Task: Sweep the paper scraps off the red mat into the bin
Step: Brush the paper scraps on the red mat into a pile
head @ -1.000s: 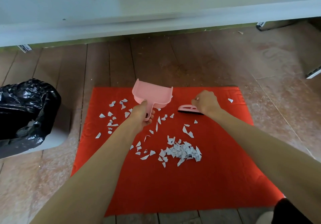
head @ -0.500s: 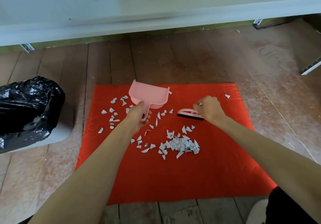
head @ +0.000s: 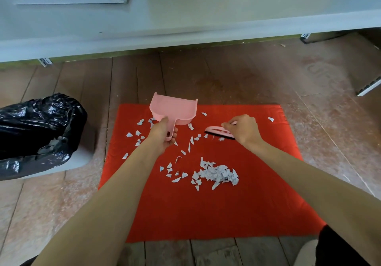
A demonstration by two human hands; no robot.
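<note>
A: Status: left grip (head: 162, 134) wraps the dustpan (head: 175, 108) handle, right grip (head: 244, 130) pinches the brush (head: 216, 131). The paper scraps (head: 218, 174) are piled mid red mat (head: 206, 214).
B: Pan lip flat, short strokes toward it. The bin (head: 37, 129) is on the left.

Arms (head: 115, 193) are bare all the way from the left hand (head: 162, 135) and right hand (head: 245, 130) back. The only clothing showing is a black garment (head: 338, 247) by the red mat's (head: 206, 214) near right corner, plus a pale rounded thing (head: 305, 253) beside it, can't tell what.
</note>
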